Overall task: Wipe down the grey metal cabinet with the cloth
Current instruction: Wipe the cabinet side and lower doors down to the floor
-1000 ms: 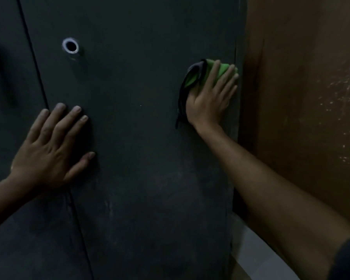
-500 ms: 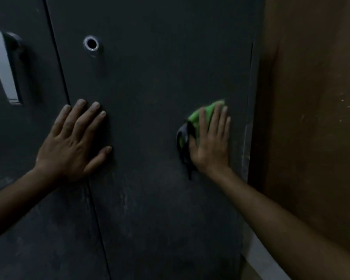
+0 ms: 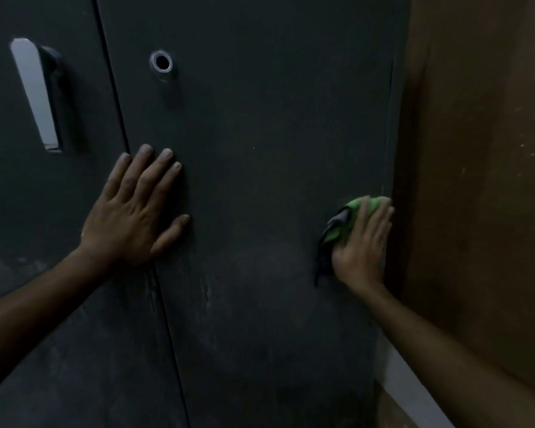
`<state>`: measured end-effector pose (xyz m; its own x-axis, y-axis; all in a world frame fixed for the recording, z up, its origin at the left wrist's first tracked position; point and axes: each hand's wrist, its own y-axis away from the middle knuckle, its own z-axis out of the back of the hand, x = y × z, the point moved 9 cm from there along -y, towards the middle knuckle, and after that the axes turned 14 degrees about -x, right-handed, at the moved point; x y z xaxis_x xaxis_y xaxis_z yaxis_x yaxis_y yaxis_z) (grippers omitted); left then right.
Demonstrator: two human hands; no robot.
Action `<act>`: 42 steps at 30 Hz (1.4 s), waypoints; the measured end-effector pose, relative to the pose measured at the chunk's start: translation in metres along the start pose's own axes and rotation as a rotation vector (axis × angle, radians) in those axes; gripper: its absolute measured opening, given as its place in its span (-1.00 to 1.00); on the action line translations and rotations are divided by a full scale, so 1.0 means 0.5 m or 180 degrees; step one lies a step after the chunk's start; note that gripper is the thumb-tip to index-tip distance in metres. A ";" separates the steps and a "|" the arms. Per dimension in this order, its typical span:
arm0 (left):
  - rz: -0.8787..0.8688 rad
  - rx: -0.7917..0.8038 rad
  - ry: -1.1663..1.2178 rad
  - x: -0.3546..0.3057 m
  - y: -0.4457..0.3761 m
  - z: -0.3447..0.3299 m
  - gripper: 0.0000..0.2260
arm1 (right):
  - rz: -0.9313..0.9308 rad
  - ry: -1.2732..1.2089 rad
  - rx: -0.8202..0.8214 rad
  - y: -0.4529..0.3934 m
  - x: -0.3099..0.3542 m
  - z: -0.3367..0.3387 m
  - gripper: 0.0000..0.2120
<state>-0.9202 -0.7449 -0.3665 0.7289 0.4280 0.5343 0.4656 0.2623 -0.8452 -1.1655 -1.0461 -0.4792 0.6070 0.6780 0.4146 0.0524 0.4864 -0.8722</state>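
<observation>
right hand [image 3: 360,242]: flat, fingers straight, pressing cloth [image 3: 342,225] at cabinet [image 3: 260,149] door's right edge | unwiped door: leftward, below | left hand [image 3: 133,211]: flat, empty, bracing

Left hand [image 3: 133,211] lies flat on the grey cabinet [image 3: 260,134] at nine o'clock; right hand [image 3: 363,242] presses the green cloth [image 3: 349,217] at three o'clock.

The dark grey metal cabinet [image 3: 260,180] is standing upright, its two scuffed doors closed. A bunched green cloth with black edging [image 3: 343,223] is lying pressed against the right door, near its right edge.
</observation>
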 end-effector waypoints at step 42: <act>0.0595 0.0186 0.0410 -0.053 0.013 0.025 -0.31 | -0.0261 -0.0210 0.0036 0.181 0.061 -0.034 -0.22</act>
<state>-0.9427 -0.7438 -0.3861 0.8596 0.3608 0.3618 0.2892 0.2401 -0.9267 -1.1287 -0.9910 -0.5500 0.5476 0.6702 0.5010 0.0907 0.5477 -0.8318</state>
